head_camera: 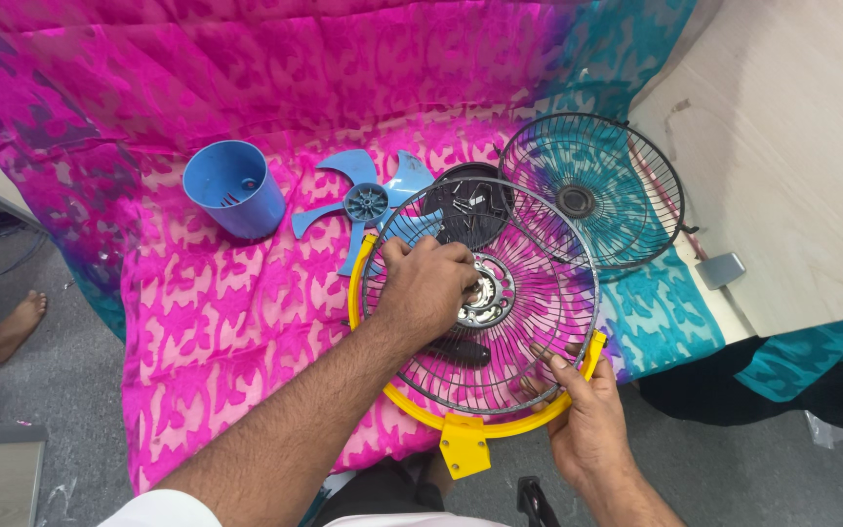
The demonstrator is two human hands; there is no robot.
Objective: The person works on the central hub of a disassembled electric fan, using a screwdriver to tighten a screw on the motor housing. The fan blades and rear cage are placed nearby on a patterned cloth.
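Cloth point(217, 322): pink patterned sheet with teal patches, spread over the bench and hanging over its near edge; every fan part lies on it.
Wall panel point(792, 146): pale board, upper right, beside the cloth.
Floor point(60, 390): grey, to the left and along the bottom; a bare foot point(17, 325) of another person rests on it at the left edge.
Yellow ring point(412, 410): round frame with a flat bracket at its near side, at the cloth's near edge; it runs round the lower rim of the wire guard.
Wire guard point(539, 322): dark round grille, tilted, sitting in the yellow ring; a metal motor hub point(488, 293) shows at its centre.
Second guard point(592, 190): matching dark grille, lying behind and to the right, its edge overlapped by the first guard.
Black housing point(465, 200): dark round part, behind the wire guard, partly seen through the wires.
Fan blade point(368, 205): blue, with several vanes, flat on the cloth just left of the black housing.
Blue cup point(234, 188): open cylinder, standing tilted left of the fan blade, apart from it.
Left hand point(426, 283): laid on the wire guard beside the motor hub; fingers curled together against the wires and hub.
Right hand point(587, 410): at the near right rim; fingers point(546, 353) clamped on the yellow ring and guard edge.
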